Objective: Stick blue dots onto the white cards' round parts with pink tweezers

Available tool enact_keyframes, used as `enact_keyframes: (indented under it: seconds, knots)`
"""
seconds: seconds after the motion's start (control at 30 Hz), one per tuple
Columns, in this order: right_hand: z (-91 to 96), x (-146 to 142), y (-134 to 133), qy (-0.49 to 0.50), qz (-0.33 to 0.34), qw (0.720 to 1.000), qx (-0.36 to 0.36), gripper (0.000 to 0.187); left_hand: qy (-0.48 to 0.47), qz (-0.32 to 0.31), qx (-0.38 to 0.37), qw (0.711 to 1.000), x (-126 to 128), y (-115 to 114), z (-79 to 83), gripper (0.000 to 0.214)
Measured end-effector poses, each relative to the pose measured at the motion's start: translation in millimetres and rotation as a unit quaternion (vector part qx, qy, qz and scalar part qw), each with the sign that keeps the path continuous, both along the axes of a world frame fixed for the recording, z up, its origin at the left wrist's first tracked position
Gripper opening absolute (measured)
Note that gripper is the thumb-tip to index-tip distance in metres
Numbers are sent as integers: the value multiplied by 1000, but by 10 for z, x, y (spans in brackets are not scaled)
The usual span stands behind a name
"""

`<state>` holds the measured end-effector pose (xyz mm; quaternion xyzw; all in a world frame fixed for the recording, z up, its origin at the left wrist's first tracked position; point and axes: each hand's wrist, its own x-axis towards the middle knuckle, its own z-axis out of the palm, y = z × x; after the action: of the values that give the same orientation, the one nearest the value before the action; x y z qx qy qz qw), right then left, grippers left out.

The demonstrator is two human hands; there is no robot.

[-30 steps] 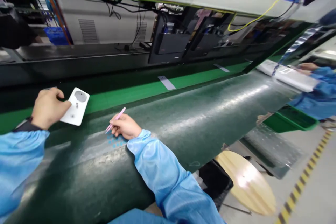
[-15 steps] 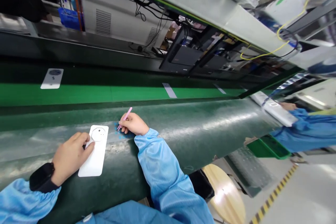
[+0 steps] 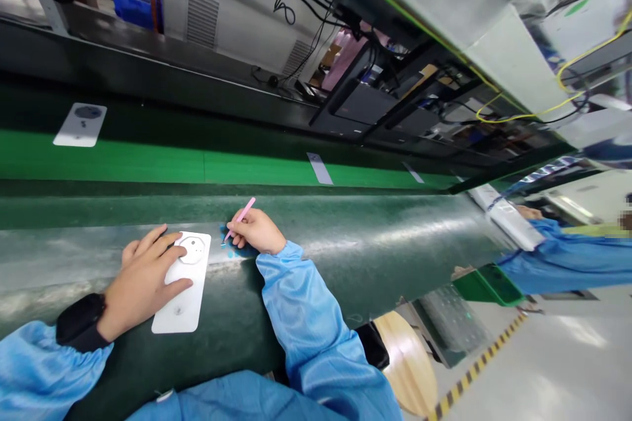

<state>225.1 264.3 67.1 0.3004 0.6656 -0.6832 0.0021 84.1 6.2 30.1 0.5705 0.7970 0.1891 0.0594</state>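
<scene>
- The bench [image 3: 345,230] runs across our view, dark green, with a bright green strip along its far side.
- Beyond the bench's near edge, at the right, stand a round wooden stool [image 3: 405,362] and a green tray [image 3: 486,286].
- Off the bench's right end, a co-worker's blue sleeve [image 3: 567,263] reaches a white packet [image 3: 503,217].
- Toward the bench's far side lies 1 white plate [image 3: 79,125].
- On the bench's near side lies another white plate [image 3: 180,316], under our left hand [image 3: 141,283], fingers open and spread across it.
- Just beside that plate, our right hand [image 3: 257,231] has its fingers closed on pink tweezers [image 3: 241,214], their tips at blue specks [image 3: 230,248] on the bench.
</scene>
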Motion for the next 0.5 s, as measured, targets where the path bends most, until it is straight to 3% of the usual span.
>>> enact_keyframes:
  seconds: [0.23,0.5]
  knots:
    - [70,84,-54,68,-14,995,-77,51,22,-17,47,998,60,-31,-30,37]
    - [89,-65,-469,25,-37,997,-60,51,-11,-7,6,1000,152,2,46,34]
